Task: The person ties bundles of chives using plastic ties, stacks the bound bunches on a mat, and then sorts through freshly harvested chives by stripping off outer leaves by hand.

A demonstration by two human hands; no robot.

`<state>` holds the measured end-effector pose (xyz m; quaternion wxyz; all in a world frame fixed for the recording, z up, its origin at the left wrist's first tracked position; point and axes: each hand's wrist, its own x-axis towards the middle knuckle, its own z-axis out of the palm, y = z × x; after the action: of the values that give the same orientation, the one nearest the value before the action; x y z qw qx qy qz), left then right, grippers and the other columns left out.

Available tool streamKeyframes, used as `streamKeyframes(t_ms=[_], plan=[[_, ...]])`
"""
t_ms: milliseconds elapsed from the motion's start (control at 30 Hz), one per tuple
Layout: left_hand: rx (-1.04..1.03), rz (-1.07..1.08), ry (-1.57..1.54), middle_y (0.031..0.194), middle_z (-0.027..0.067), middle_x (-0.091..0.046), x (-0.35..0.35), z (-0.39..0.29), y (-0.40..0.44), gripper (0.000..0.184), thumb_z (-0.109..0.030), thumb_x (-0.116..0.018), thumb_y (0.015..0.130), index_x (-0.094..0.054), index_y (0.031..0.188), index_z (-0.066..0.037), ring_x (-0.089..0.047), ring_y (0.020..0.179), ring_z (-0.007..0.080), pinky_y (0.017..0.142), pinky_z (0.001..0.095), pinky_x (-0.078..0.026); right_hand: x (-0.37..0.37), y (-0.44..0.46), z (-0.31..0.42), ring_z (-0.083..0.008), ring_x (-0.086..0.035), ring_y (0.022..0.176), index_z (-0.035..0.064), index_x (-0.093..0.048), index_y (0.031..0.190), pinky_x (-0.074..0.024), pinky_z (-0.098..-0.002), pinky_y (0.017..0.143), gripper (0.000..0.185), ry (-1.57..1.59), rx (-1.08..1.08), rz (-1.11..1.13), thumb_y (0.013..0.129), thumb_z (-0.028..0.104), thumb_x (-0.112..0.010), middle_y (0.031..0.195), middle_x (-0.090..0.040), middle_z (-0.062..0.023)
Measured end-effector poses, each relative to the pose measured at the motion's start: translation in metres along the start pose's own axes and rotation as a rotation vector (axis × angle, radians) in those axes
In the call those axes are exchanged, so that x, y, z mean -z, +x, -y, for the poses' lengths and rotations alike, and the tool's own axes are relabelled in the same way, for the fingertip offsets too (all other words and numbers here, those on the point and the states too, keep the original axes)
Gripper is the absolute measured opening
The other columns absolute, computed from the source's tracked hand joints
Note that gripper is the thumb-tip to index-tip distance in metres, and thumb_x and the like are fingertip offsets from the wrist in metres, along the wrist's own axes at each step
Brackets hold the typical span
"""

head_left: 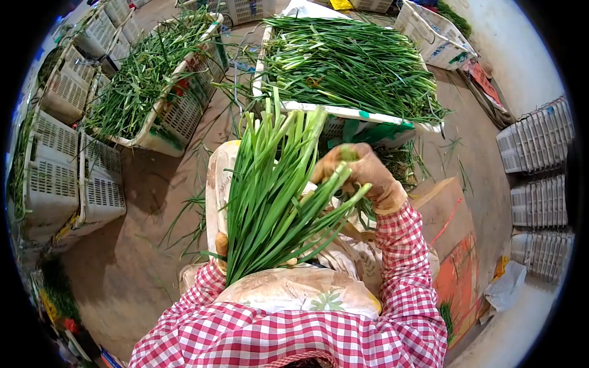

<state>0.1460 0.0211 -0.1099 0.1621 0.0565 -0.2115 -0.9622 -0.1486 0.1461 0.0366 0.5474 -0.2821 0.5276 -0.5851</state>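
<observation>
A large bunch of garlic chives [270, 190] lies across my lap, pale stem ends pointing away from me and green leaves toward me. My left hand [222, 248] is wrapped round the leafy end; its thumb shows at the side and most of its fingers are under the bunch. At the stem end, my right hand [359, 175], in a soiled glove, is closed with its fingers curled. A bit of green stalk shows between those fingers, and a few stems cross in front of the wrist. A stained, light apron [288, 293] covers my lap.
A white crate [343, 111] heaped with chives stands just ahead. Another crate [161, 113] of loose green trimmings is at left, near stacked crates [52, 162]. A cardboard box [451, 227] sits at right, with more crates [537, 144] by the wall. Scraps litter the floor.
</observation>
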Motion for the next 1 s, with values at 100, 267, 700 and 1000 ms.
streamKeyframes(t_ms=[100,267,700,1000], plan=[[-0.012,-0.005,-0.003,0.143,0.02,-0.032,0.001,-0.001,-0.004,0.091,-0.066,-0.053,0.079,-0.026,0.143,-0.007,-0.038,0.129,0.0338,0.103,0.0513,-0.037,0.036,-0.01,0.01,-0.0047,-0.047,0.049,0.0046,-0.068,0.095,-0.0388,-0.0166,0.046,0.02,0.017,0.185,-0.377,0.085,0.022,-0.065,0.077,-0.067,-0.0036],[-0.047,-0.003,0.003,0.143,0.0197,-0.032,0.0,-0.006,-0.004,0.091,-0.066,-0.053,0.079,-0.026,0.143,-0.007,-0.038,0.129,0.0335,0.103,0.0509,-0.037,0.134,-0.033,0.005,-0.0089,-0.056,0.054,0.0032,-0.063,0.106,-0.045,-0.0192,0.048,0.031,-0.448,0.613,-1.142,0.088,0.029,-0.061,0.079,-0.068,-0.0069],[0.026,0.005,0.128,0.143,0.0191,-0.032,0.014,0.0,-0.003,0.091,-0.066,-0.053,0.079,-0.026,0.143,-0.008,-0.037,0.13,0.0327,0.105,0.0498,-0.035,-0.042,0.002,-0.03,-0.0037,-0.053,0.07,0.0007,-0.055,0.12,-0.0452,-0.0165,0.063,0.054,0.078,0.133,-0.342,0.08,0.032,-0.073,0.093,-0.062,-0.0008],[-0.146,0.283,-0.003,0.144,0.0166,-0.033,-0.02,-0.007,0.043,0.087,-0.067,-0.049,0.081,-0.028,0.143,-0.009,-0.036,0.131,0.0301,0.108,0.0489,-0.03,-0.052,0.0,-0.063,-0.0142,-0.061,0.082,0.0064,-0.06,0.097,-0.0542,-0.0309,0.074,0.025,0.62,0.288,-0.391,0.082,0.024,-0.069,0.092,-0.063,-0.0032]])
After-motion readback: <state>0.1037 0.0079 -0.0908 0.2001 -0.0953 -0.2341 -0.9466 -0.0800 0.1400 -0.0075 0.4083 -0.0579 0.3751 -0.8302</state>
